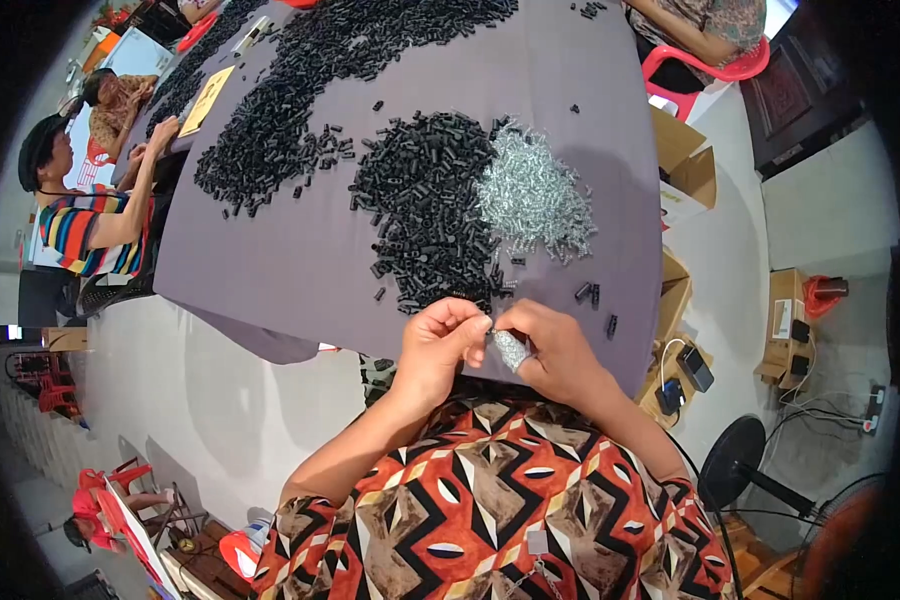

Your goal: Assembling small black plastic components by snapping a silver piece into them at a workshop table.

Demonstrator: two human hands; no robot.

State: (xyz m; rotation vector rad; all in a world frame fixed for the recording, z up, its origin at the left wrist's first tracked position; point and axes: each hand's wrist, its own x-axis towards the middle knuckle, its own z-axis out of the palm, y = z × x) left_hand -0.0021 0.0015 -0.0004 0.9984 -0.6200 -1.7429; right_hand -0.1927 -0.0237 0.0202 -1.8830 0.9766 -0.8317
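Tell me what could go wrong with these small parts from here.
Spilling: the right hand holds a silvery bunch close to the table's near edge, so loosening that grip might drop bits on the floor.

Mixing: the black heap touches the silvery heap, so a stray sweep could blend them.

Losing one: a lone black piece lies near the table's right edge and might get knocked off.

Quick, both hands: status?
Left hand: closed in a pinch; any small piece held cannot be told.
Right hand: closed, holding a silvery clump.
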